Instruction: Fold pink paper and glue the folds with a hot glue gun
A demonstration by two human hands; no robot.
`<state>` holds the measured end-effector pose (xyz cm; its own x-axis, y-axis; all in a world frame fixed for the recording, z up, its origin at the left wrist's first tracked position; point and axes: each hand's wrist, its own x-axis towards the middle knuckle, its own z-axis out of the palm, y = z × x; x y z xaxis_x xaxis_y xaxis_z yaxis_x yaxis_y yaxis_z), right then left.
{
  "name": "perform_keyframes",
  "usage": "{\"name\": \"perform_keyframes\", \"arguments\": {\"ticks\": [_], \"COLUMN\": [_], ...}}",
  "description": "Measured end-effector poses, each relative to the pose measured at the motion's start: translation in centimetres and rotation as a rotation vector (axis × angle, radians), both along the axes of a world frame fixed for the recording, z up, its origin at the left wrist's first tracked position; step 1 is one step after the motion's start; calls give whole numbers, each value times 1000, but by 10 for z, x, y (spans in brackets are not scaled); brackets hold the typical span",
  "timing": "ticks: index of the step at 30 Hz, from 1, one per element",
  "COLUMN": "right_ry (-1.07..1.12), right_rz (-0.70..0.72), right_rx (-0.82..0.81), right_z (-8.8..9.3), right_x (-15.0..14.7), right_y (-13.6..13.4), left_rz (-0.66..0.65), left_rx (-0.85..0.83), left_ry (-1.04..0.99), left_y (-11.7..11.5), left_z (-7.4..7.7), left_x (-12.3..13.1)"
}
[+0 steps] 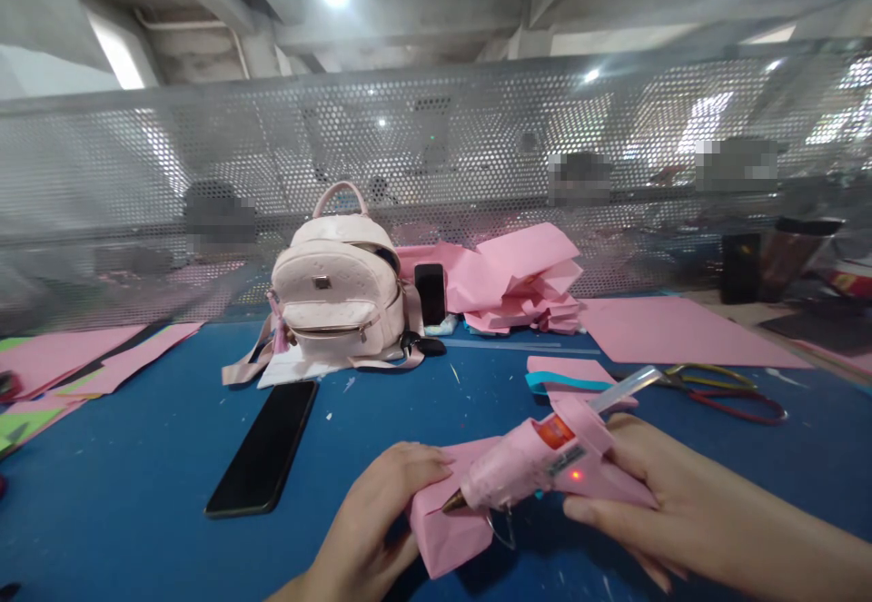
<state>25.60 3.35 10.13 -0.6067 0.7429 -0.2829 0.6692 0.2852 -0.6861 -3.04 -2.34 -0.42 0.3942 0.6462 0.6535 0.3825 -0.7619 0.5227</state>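
A pink hot glue gun [531, 466] with a clear glue stick in its back and a lit red light is gripped in my right hand [654, 484]. Its metal nozzle points left and meets the top of a folded pink paper box [453, 538], or lies just above it; I cannot tell which. My left hand [388, 502] wraps round the left side of this box, fingers over the top and thumb low. Behind the glue gun lies a folded pink paper piece [569, 370] with a blue strip on it.
A black phone [265, 448] lies left on the blue table [150, 502]. Farther back stand a pale pink backpack [341, 284], a second phone [429, 293] and crumpled pink paper [524, 280]. Scissors [722, 384] and a flat pink sheet [688, 330] are right. A perforated metal screen [463, 148] runs behind.
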Motion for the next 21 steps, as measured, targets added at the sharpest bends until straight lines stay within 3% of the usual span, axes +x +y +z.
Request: {"name": "perform_keyframes", "arguments": {"ticks": [21], "right_ry": [67], "right_rz": [27], "right_rx": [62], "right_z": [0], "right_x": [-1], "right_y": [1], "left_rz": [-15], "left_rx": [-2], "left_ry": [22], "left_y": [1], "left_z": [-1], "left_x": [0]}}
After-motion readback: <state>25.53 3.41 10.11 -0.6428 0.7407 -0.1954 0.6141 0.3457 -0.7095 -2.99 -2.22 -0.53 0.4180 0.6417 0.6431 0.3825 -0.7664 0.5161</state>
